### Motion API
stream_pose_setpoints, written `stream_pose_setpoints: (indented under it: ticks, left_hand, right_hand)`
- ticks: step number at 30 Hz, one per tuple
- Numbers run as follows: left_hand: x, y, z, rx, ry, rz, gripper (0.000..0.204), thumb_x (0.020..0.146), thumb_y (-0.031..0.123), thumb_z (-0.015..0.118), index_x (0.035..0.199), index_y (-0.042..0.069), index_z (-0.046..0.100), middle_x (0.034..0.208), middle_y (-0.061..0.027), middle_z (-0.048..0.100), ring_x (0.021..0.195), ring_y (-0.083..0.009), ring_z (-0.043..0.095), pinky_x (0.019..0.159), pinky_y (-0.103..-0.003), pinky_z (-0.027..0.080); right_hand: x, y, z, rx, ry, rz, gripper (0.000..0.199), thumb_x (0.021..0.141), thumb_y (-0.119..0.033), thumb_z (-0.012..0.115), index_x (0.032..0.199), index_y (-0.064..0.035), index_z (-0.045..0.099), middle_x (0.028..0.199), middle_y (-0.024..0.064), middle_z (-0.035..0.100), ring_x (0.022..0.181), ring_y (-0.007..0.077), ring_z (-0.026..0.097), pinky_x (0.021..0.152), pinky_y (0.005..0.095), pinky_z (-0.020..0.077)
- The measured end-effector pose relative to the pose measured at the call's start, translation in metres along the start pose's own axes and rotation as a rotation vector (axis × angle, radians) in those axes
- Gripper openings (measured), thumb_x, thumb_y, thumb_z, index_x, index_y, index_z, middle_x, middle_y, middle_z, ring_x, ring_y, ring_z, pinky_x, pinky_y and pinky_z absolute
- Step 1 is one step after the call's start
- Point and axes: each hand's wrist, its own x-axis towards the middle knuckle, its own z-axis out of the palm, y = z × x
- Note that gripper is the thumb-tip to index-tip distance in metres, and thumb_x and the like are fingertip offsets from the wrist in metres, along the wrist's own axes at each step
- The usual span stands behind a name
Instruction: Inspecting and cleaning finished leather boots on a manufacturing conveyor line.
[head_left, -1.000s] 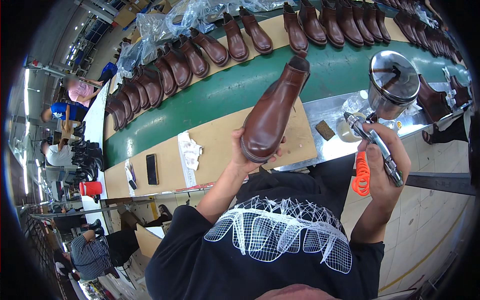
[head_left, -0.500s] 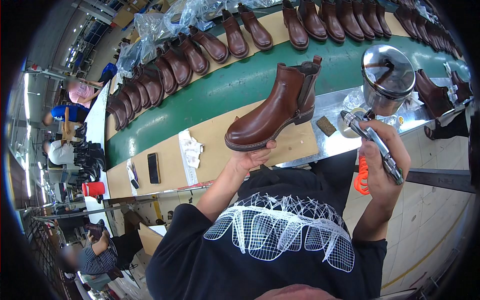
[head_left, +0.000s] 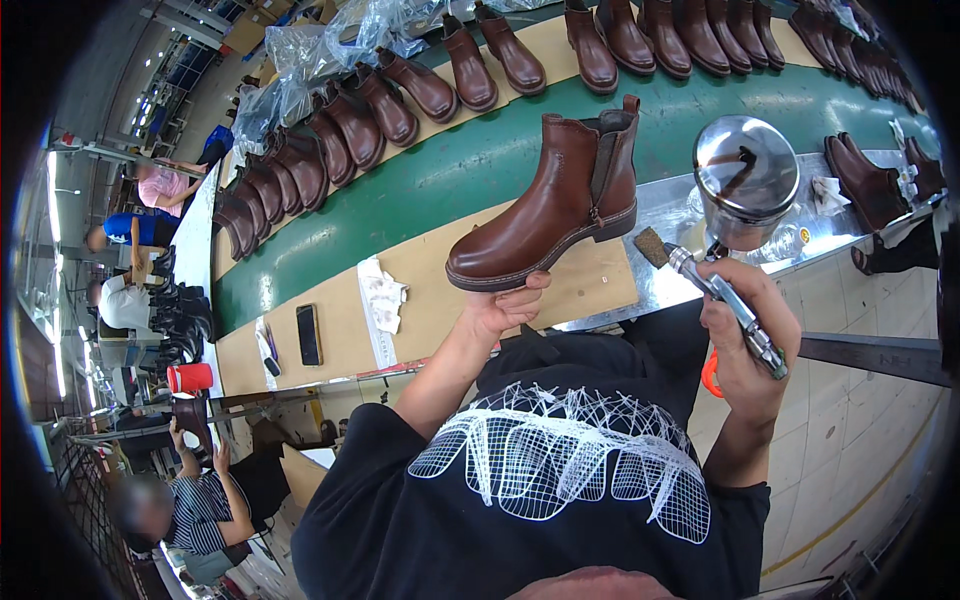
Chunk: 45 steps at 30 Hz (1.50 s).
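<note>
A brown leather ankle boot (head_left: 545,205) with an elastic side panel is held up in front of me, its toe to the left. My left hand (head_left: 505,303) grips it from below, fingers wrapped under the sole. In my right hand (head_left: 750,330) is a metal spray gun (head_left: 735,300) with a shiny round cup (head_left: 746,180) on top. Its nozzle points left toward the boot's heel, a short gap away. An orange coiled hose (head_left: 711,375) hangs below the gun.
Rows of brown boots (head_left: 475,70) line the far side of the green table (head_left: 400,220). On cardboard nearer me lie a phone (head_left: 309,335), a white cloth (head_left: 382,297) and a brush-like tool (head_left: 267,345). A brown sponge block (head_left: 651,248) sits beside the nozzle. Other people (head_left: 190,510) work at left.
The spray gun has moved left, nearer the boot. The boot has shifted and tilted slightly in my left hand. At the left, a person in stripes has raised a boot.
</note>
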Motion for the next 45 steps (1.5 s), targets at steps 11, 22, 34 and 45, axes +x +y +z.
stream_pose_setpoints:
  ticks: [11,22,34,45]
  left_hand:
    - [0.001,-0.002,0.007,-0.145,-0.112,-0.004,0.043,0.098,0.035,0.050,0.120,-0.002,0.050,0.082,-0.0089,0.052,0.045,-0.0067,0.043,0.044,-0.022,0.032]
    - [-0.010,0.004,-0.008,-0.212,-0.133,0.000,0.036,0.099,0.033,0.049,0.108,-0.002,0.055,0.074,-0.0078,0.052,0.041,-0.0081,0.044,0.043,-0.022,0.035]
    - [-0.021,0.006,-0.022,-0.174,-0.113,-0.037,0.052,0.098,0.044,0.046,0.126,0.000,0.052,0.071,-0.0113,0.052,0.037,-0.0083,0.042,0.039,-0.023,0.033]
    - [-0.009,-0.012,0.024,0.150,0.041,0.093,0.101,0.075,0.065,0.067,0.148,0.006,0.029,0.112,-0.0317,0.053,0.083,-0.0376,0.067,0.055,-0.031,0.052]
  right_hand:
    - [-0.012,0.008,0.014,0.018,-0.080,0.045,0.024,0.081,-0.014,0.075,0.103,-0.0071,0.069,0.091,0.0048,0.070,0.075,0.0178,0.052,0.074,0.0296,0.0390]
    - [-0.005,0.000,0.007,0.037,-0.029,0.038,0.024,0.083,-0.016,0.075,0.102,-0.0037,0.069,0.092,0.0059,0.070,0.078,0.0170,0.054,0.075,0.0289,0.0403]
    - [0.011,-0.009,0.003,0.008,0.039,-0.058,0.024,0.086,-0.016,0.073,0.104,-0.0013,0.068,0.094,0.0073,0.069,0.076,0.0141,0.055,0.071,0.0264,0.0428]
    - [0.015,0.014,-0.012,0.055,0.145,-0.016,0.021,0.092,-0.009,0.061,0.109,0.0034,0.064,0.094,0.0063,0.065,0.079,0.0096,0.058,0.071,0.0224,0.0437]
